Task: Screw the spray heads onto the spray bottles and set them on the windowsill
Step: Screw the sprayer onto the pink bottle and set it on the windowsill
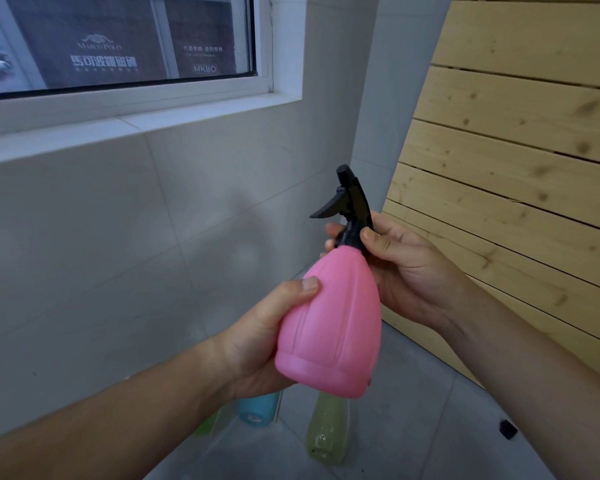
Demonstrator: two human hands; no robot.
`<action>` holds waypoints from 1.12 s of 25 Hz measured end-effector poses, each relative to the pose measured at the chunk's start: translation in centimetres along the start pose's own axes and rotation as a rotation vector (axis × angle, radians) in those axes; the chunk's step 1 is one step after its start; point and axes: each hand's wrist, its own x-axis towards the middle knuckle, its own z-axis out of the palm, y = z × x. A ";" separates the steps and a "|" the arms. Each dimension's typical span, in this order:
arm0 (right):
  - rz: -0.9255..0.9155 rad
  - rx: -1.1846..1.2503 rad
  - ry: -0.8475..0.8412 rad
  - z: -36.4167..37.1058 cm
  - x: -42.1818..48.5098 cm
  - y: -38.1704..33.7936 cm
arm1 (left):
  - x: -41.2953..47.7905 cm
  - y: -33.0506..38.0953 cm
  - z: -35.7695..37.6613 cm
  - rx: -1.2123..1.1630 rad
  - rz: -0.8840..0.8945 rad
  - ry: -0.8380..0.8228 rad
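Observation:
I hold a pink spray bottle (pixel 329 323) in the air, tilted slightly. My left hand (pixel 257 337) grips its lower body from the left. A black spray head (pixel 347 202) sits on the bottle's neck, nozzle pointing up-left. My right hand (pixel 402 268) pinches the black collar at the neck between thumb and fingers. The white windowsill (pixel 146 116) runs across the upper left, bare in the part I see. On the floor below lie a blue bottle (pixel 257 408), a yellow-green bottle (pixel 326 431) and a sliver of a green bottle (pixel 208 424), partly hidden by my left arm.
A grey tiled wall (pixel 118 237) stands under the window. A slatted pale wood panel (pixel 516 150) leans at the right. A small black object (pixel 507 428) lies on the grey floor near the panel.

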 end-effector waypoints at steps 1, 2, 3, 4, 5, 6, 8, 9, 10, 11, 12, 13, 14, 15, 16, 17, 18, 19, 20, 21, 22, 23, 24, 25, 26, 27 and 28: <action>0.010 -0.022 0.022 0.0 0.0 0.1 | 0.1 0.1 0.1 0.027 0.011 0.038; 0.018 -0.063 0.057 0.0 0.0 0.2 | 0.1 0.0 0.2 0.101 0.027 0.089; 0.024 -0.121 0.113 0.0 0.1 0.5 | 0.2 0.0 0.3 0.207 0.046 0.146; 0.027 -0.181 0.181 0.1 0.3 0.8 | 0.4 0.0 0.4 0.305 0.064 0.208; 0.025 -0.227 0.248 0.2 0.4 1.1 | 0.5 -0.1 0.5 0.363 0.078 0.261; 0.019 -0.258 0.301 0.4 0.5 1.4 | 0.7 -0.1 0.4 0.374 0.079 0.293; 0.002 -0.286 0.357 0.6 0.7 1.8 | 1.0 -0.2 0.1 0.343 0.057 0.319; -0.005 -0.282 0.368 0.7 0.7 1.9 | 1.2 -0.1 -0.1 0.332 0.047 0.317; -0.009 -0.266 0.372 0.7 0.8 2.0 | 1.2 -0.1 -0.2 0.331 0.048 0.302; -0.015 -0.247 0.372 0.8 0.8 2.1 | 1.2 -0.1 -0.4 0.333 0.061 0.277; -0.022 -0.237 0.371 0.7 0.8 2.1 | 1.0 -0.2 -0.4 0.332 0.071 0.242; -0.029 -0.236 0.370 0.7 0.8 2.2 | 0.8 -0.3 -0.2 0.327 0.075 0.221; -0.036 -0.237 0.369 0.7 0.9 2.2 | 0.8 -0.4 -0.1 0.325 0.081 0.221; -0.038 -0.229 0.365 0.7 0.9 2.2 | 0.7 -0.5 0.0 0.331 0.095 0.235; -0.036 -0.211 0.350 0.7 1.0 2.1 | 0.8 -0.7 0.0 0.336 0.113 0.247; -0.024 -0.182 0.319 0.8 1.0 2.0 | 0.8 -0.7 0.0 0.326 0.122 0.247; -0.005 -0.145 0.277 0.8 0.9 1.7 | 0.8 -0.6 -0.1 0.293 0.112 0.226; 0.014 -0.104 0.228 0.7 0.8 1.5 | 0.7 -0.5 -0.2 0.232 0.081 0.193; 0.029 -0.067 0.177 0.6 0.8 1.2 | 0.5 -0.4 -0.2 0.170 0.048 0.155; 0.035 -0.040 0.139 0.5 0.7 1.0 | 0.5 -0.3 -0.3 0.129 0.020 0.136; 0.038 -0.021 0.128 0.3 0.7 0.8 | 0.5 -0.3 -0.4 0.117 0.008 0.130; 0.038 -0.009 0.136 0.2 0.7 0.7 | 0.7 -0.3 -0.5 0.117 0.011 0.137; 0.032 -0.004 0.151 0.0 0.7 0.7 | 0.8 -0.2 -0.6 0.118 0.019 0.145; 0.020 -0.007 0.166 0.0 0.8 0.9 | 0.9 -0.2 -0.5 0.122 0.024 0.154; 0.006 -0.012 0.182 -0.1 0.8 1.1 | 0.9 -0.2 -0.3 0.135 0.028 0.158; -0.004 -0.016 0.194 -0.1 0.9 1.3 | 1.0 -0.3 -0.3 0.164 0.035 0.171; -0.009 -0.015 0.201 -0.1 0.9 1.4 | 1.1 -0.5 -0.3 0.199 0.045 0.190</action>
